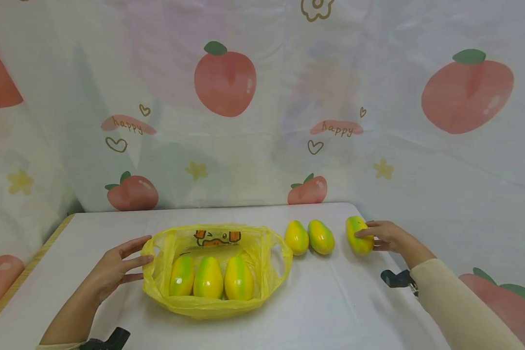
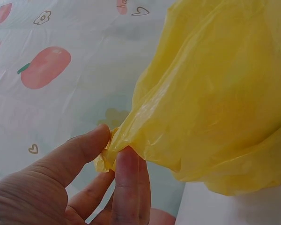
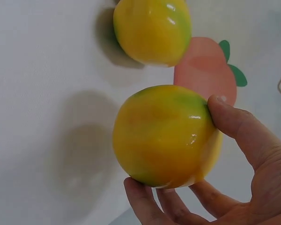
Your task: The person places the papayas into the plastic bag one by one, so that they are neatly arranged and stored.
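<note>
A yellow plastic bag [image 1: 210, 307] lies on the table with its mouth held wide, and three yellow-green mangoes [image 1: 208, 278] sit inside it. My left hand [image 1: 115, 267] is at the bag's left side; its thumb and fingers pinch the edge of the thin plastic [image 2: 131, 136]. At the right, a mango [image 3: 166, 136] is gripped by my right hand [image 1: 387, 236] between thumb and fingertips. In the right wrist view its shadow falls apart from it on the white surface. Two more mangoes [image 1: 321, 237] lie side by side between the bag and my right hand.
The white table [image 1: 315, 301] has a wooden edge [image 1: 35, 265] showing on the left. Behind it hangs a pale curtain [image 1: 262, 160] printed with peaches. Each wrist carries a black camera mount [image 1: 398, 279].
</note>
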{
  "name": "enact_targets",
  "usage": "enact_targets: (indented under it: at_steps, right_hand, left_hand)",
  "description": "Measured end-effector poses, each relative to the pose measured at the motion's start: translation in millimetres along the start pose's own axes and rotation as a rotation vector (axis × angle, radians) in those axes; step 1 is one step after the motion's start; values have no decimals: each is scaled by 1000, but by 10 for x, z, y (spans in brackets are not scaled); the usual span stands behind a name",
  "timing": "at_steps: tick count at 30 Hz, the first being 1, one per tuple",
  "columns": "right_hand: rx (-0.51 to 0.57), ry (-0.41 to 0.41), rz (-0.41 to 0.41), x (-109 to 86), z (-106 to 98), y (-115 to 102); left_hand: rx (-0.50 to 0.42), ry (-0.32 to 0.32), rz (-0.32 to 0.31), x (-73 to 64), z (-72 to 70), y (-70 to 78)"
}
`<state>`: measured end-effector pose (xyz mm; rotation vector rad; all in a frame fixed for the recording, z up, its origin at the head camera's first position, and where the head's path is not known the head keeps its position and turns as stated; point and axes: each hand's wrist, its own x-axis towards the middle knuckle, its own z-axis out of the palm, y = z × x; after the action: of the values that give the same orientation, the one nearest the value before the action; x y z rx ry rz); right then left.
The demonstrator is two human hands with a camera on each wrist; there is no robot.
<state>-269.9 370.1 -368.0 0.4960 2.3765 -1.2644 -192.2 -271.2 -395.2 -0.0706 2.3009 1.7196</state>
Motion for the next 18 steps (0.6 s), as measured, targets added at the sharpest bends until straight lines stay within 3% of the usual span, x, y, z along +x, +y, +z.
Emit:
enact_targets:
  at_steps: [18]
  right_hand:
    - [-128,-4,-116,-310,144,-219]
  left_hand:
    - [-7,1,-8,-4,5,-12]
